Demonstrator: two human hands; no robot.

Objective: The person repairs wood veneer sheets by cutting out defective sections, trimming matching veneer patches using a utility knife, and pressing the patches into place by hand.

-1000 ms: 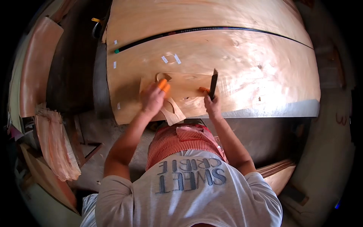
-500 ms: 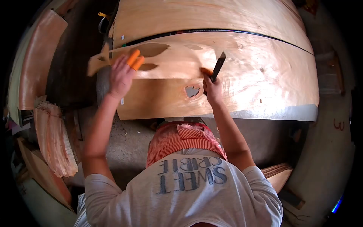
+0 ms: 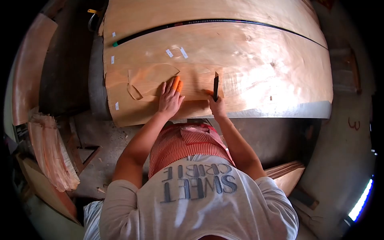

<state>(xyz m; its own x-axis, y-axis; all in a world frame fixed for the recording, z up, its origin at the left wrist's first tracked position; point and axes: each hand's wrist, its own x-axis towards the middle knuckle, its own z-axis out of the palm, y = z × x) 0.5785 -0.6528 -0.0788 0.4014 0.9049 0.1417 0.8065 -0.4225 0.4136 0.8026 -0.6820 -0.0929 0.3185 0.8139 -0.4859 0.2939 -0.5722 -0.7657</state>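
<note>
A thin scrap of veneer [image 3: 194, 93] with cut-outs at its left end lies on a broad veneer sheet [image 3: 240, 76]. My left hand [image 3: 171, 100] rests flat on the scrap, fingers stretched out and holding nothing. Orange finger covers [image 3: 176, 83] sit on two of its fingers. At the scrap's right end, my right hand [image 3: 217, 107] is closed around a black utility knife [image 3: 216, 86], its blade pointing up and away from me. An orange cover also shows on a finger of this hand. No hole shows in the sheet around the scrap.
A long black rod [image 3: 176, 25] lies across the sheet farther back. Several small white stickers [image 3: 184, 53] are on the sheet. Bundled veneer strips [image 3: 54, 154] stand at the left, and a stack of thin sheets [image 3: 286, 176] is at the lower right.
My left hand has lowered the raised veneer scrap onto the sheet and moved right, now lying flat on it. The ragged hole is covered. My right hand still grips the knife, slightly lower and further left.
</note>
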